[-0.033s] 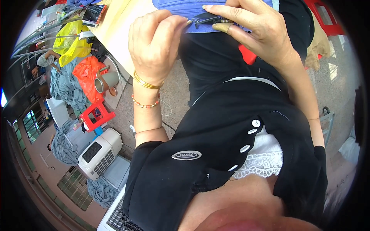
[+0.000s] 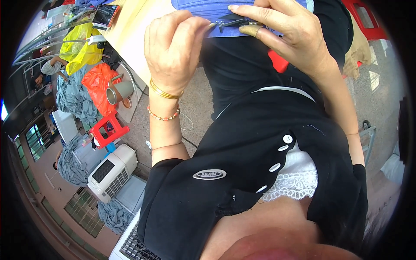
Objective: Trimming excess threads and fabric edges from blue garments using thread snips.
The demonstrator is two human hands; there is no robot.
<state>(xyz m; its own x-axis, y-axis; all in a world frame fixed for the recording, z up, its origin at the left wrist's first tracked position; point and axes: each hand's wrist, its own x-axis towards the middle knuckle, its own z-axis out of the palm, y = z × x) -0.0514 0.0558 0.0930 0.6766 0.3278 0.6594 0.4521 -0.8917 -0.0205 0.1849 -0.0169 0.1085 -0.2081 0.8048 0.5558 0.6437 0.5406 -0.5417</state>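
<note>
My left hand is closed in a pinch, thumb against fingertips, at the end of a small silvery metal fitting. The fitting joins a slim black piece with brass-coloured parts, its kind too small to make out. My right hand grips the other end of that piece between thumb and fingers; a tan covering wraps the thumb tip. Beneath both hands a blue ribbed cloth lies over my lap, partly cut off by the upper edge.
Left of me are a pale wooden tabletop, a phone, yellow and orange plastic bags, and a metal mug. Farther off are a red stool, a white air cooler, piles of grey-blue fabric and a person.
</note>
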